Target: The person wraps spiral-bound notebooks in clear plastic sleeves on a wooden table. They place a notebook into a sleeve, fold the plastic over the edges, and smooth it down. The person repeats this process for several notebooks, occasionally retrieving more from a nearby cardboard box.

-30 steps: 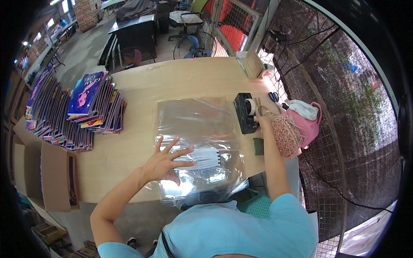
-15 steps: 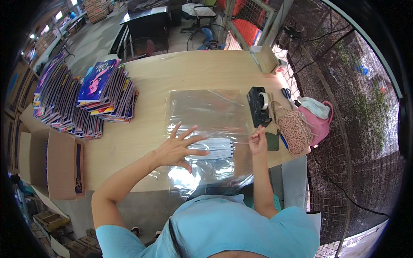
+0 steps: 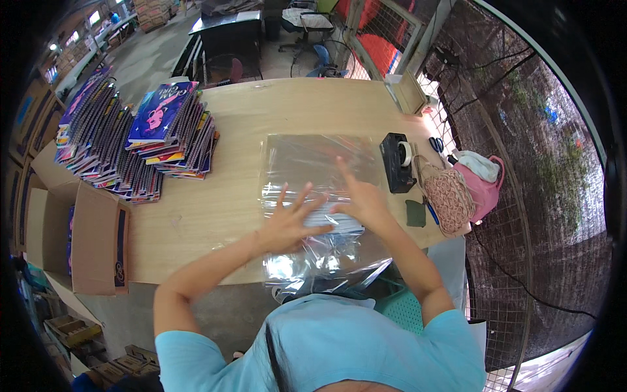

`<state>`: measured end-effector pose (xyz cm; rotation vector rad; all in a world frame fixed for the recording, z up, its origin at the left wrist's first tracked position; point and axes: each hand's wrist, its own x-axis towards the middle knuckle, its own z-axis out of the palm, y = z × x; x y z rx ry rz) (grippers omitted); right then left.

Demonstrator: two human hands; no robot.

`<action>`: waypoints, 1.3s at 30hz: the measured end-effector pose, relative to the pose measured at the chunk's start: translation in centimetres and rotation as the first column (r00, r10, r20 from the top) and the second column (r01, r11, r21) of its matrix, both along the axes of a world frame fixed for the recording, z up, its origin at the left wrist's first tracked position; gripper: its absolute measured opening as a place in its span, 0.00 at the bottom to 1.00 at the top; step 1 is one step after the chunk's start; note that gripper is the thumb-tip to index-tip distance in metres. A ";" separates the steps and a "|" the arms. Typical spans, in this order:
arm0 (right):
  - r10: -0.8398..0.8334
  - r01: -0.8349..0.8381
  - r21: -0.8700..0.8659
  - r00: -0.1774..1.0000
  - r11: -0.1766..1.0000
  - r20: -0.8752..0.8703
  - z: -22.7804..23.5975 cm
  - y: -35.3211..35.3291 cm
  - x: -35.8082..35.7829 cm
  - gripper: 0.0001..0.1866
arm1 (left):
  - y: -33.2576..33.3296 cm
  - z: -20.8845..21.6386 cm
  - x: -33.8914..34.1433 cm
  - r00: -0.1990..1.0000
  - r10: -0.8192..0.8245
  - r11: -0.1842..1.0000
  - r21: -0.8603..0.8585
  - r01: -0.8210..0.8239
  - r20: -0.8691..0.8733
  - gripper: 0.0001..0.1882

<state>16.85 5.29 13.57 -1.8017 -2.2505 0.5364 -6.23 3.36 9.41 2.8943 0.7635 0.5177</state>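
A sheet of clear plastic film (image 3: 317,151) lies over the middle of the table and hangs past its near edge. Under the film shows a whitish-blue striped bundle (image 3: 345,226), partly hidden by my hands. My left hand (image 3: 287,219) is spread on the film at the left of the bundle. Over the right side of the film is my right hand (image 3: 364,201), forefinger stretched away from me and thumb apart, a little blurred. Neither hand visibly grips anything. A black tape dispenser (image 3: 394,166) with a clear roll stands just right of the film.
Two stacks of spiral notebooks (image 3: 157,117) stand at the far left, with an open cardboard box (image 3: 98,238) nearer me. At the right lie scissors (image 3: 435,145), a green pad (image 3: 415,213), a woven pouch (image 3: 450,199) and a pink bag (image 3: 475,179). Wire mesh borders the table's right side.
My right hand has moved left from beside the tape dispenser onto the film, and its pinched fingers have opened. My left hand stays spread over the film, shifted slightly right.
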 end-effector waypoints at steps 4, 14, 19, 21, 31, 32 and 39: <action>0.136 0.005 0.304 0.886 0.953 -0.444 -1.3 -4.1 5.5 0.44 | -2.4 2.1 3.9 0.796 0.256 0.958 -0.255 -0.133 0.548 0.14; 0.339 0.387 0.360 0.125 0.849 -0.932 3.3 -6.3 2.4 0.24 | -0.3 4.2 0.5 0.732 0.266 0.883 -0.464 0.076 0.627 0.32; 0.174 0.078 0.417 0.829 0.905 -0.531 -4.1 -8.1 6.5 0.25 | -3.9 1.6 3.8 0.997 -0.064 0.996 0.061 0.062 0.034 0.23; 0.164 -0.010 0.445 0.937 0.895 -0.309 -4.9 -8.3 5.5 0.25 | -3.6 2.6 5.1 0.993 -0.117 0.985 0.134 0.113 0.026 0.19; 0.262 0.158 0.475 0.666 0.866 -0.699 1.7 -7.2 2.9 0.15 | -1.7 12.0 0.5 0.897 0.067 0.952 -0.296 0.073 0.437 0.37; 0.251 0.090 0.489 0.770 0.868 -0.587 1.4 -7.2 3.2 0.15 | -2.6 11.1 1.0 0.962 0.066 0.963 -0.270 0.008 0.265 0.40; 0.257 0.046 0.348 0.585 0.936 -0.769 -3.8 -4.0 3.6 0.28 | -2.6 12.0 4.3 0.978 -0.205 0.974 0.098 0.207 -0.031 0.13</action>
